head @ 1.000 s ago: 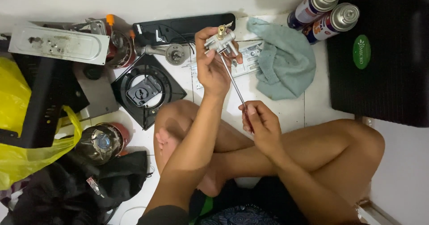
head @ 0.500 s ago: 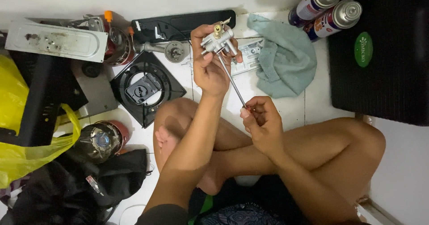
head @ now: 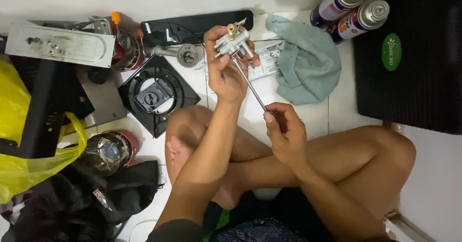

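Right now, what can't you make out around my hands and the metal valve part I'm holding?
- Head view: valve part, underside hidden by left hand.
- Thin rod, lower tip buried in right hand; the grip is unclear.
- Spray cans, tops cut off by the frame edge.
- Black bag, contents too dark.

Bare white floor (head: 332, 114) stays open only in a narrow strip between the teal cloth (head: 308, 59) and the black mat (head: 414, 64). To the left, the black square burner frame (head: 156, 95), the metal panel (head: 57, 44) and the yellow bag (head: 19, 141) crowd the tiles; two spray cans (head: 356, 8) block the far corner, crossed legs (head: 288, 160) the near side
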